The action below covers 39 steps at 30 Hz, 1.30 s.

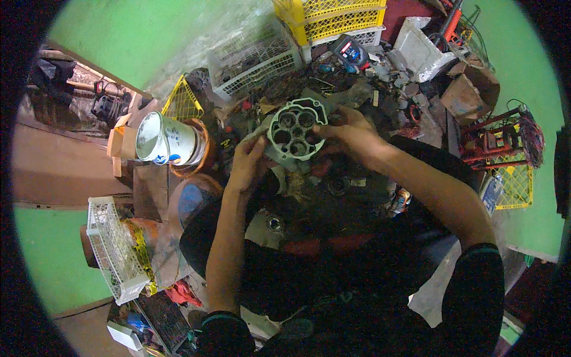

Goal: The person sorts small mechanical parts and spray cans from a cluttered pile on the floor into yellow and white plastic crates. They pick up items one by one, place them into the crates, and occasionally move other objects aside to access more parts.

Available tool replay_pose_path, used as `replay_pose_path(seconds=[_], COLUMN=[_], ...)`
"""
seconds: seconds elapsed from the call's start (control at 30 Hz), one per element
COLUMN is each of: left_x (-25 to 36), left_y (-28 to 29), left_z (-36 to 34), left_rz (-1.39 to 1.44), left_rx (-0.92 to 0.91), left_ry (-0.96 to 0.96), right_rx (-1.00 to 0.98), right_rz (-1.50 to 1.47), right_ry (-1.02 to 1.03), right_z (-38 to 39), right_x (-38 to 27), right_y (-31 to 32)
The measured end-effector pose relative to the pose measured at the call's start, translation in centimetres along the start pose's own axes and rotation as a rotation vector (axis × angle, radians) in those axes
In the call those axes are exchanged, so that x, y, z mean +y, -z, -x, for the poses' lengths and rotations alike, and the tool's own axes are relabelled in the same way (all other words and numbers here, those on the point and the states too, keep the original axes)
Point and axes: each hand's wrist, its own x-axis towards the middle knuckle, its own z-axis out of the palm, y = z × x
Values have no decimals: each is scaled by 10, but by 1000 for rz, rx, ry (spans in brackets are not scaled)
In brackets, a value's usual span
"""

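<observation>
Between my two hands is a round, light-rimmed metal casting [297, 132], which looks like an engine cover, with several round dark openings inside its rim. It is held up in front of me, above the dark cluttered floor. My left hand [250, 156] is closed on its lower left edge. On the other side, my right hand [350, 132] grips the right edge, its thumb lying over the rim. The fingers behind the casting are hidden. Below the hands, a dark engine-like part [342, 184] lies in shadow, and its outline is hard to make out.
A white bucket [178, 140] stands at left, near a white plastic crate [113, 250]. Yellow crates [345, 18] and a white crate [259, 74] line the far wall. Rubble and a cardboard box [470, 95] lie far right, beside a red metal frame [496, 140].
</observation>
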Motion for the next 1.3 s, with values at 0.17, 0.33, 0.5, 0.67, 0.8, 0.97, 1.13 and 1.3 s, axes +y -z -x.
replay_pose_path(seconds=[0.17, 0.33, 0.5, 0.67, 0.8, 0.97, 1.13, 1.3], left_x=[-103, -296, -379, -360, -354, -313, -125, -45], left_y=[63, 90, 134, 110, 112, 90, 22, 23], left_z=[-24, 3, 0, -7, -4, 1, -10, -31], left_rz=[100, -1479, -1417, -1406, -1437, -1421, -477, 177], left_rx=[20, -256, -341, -215, -283, 47, -106, -191], left_ry=[225, 211, 399, 351, 274, 172, 481, 245], right_rx=[96, -10, 131, 174, 232, 214, 232, 110], right_rz=[-149, -78, -110, -127, -69, -176, -111, -212], right_ry=[-120, -4, 117, 98, 62, 9, 149, 121], right_z=[9, 14, 4, 5, 7, 19, 23, 13], right_x=[-11, -37, -24, -23, -22, -32, -39, -55], right_y=[-15, -14, -7, 13, 12, 12, 23, 43])
